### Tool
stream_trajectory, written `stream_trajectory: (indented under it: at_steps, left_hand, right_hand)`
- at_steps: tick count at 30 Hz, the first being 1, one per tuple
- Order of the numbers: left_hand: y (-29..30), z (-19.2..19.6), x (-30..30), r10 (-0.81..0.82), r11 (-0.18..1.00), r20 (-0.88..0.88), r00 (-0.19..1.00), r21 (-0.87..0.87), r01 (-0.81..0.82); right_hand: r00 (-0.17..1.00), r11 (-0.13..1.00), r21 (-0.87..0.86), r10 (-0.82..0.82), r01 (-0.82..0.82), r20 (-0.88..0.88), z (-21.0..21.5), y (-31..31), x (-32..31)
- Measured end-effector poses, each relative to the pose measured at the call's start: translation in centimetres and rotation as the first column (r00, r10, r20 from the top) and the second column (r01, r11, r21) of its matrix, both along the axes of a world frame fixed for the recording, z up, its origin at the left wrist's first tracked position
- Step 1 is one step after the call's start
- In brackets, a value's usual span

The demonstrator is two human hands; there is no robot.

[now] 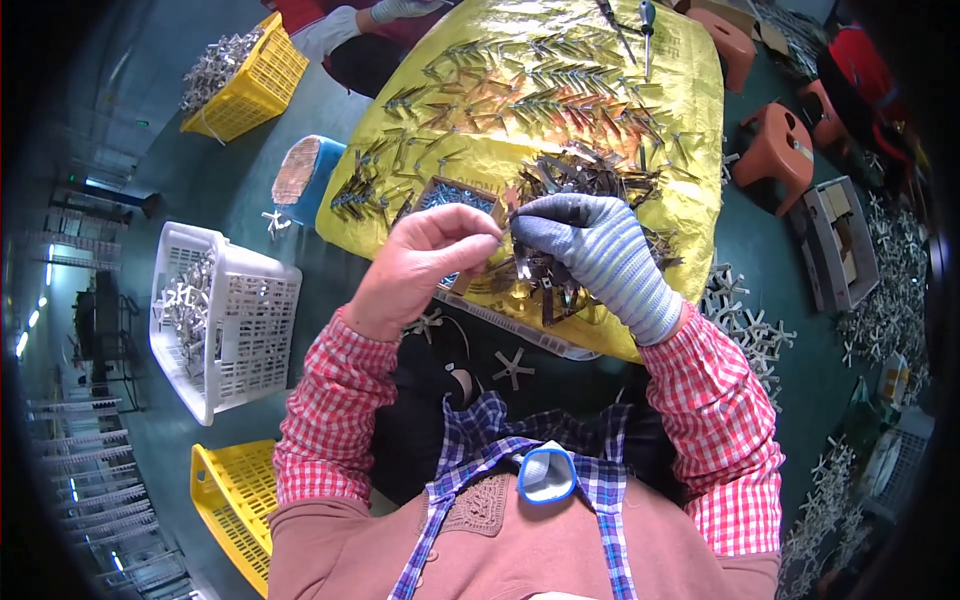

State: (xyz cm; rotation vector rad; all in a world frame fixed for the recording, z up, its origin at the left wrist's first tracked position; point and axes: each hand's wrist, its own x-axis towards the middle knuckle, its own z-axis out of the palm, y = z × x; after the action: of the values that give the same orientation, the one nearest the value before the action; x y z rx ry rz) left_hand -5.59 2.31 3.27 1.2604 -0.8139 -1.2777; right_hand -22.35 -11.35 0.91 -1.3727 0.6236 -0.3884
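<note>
My left hand (425,262) is bare and pinches a small thin metal strip at its fingertips. My right hand (595,250) wears a grey striped glove and pinches the same small metal piece (505,235) from the other side. Both hands meet above the near edge of a table covered in yellow foil (690,120). Under them lies a heap of loose metal strips (585,180) and a small brown tray of blue-tipped parts (455,197). Rows of fan-shaped strip bundles (540,85) fill the far half of the table.
A white slotted basket (235,320) holding metal parts stands at my left, with yellow crates (250,80) far left and at the lower left (230,500). Star-shaped metal pieces (745,320) litter the green floor at right. Orange stools (775,145) and another person's sleeve (335,30) are beyond the table.
</note>
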Motion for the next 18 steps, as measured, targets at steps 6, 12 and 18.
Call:
stream_trajectory:
  at_steps: [6, 12, 18]
  left_hand:
    - [-0.6, -0.2, -0.5, 0.041, 0.999, -0.023, 0.999, -0.004, -0.042]
    - [0.5, 1.6, -0.7, 0.066, 0.998, 0.168, 0.984, 0.007, -0.069]
    - [-1.7, -1.5, -2.0, 0.167, 0.958, 0.391, 0.905, -0.282, -0.055]
  right_hand:
    - [1.0, 0.999, -0.05, -0.017, 0.018, 0.025, 0.8, 0.5, 0.2]
    - [0.998, 0.947, -0.32, 0.022, 0.0, 0.066, 1.8, 1.3, 0.8]
    - [0.996, 0.998, -0.013, -0.067, 0.068, 0.059, 1.4, 0.9, -1.3]
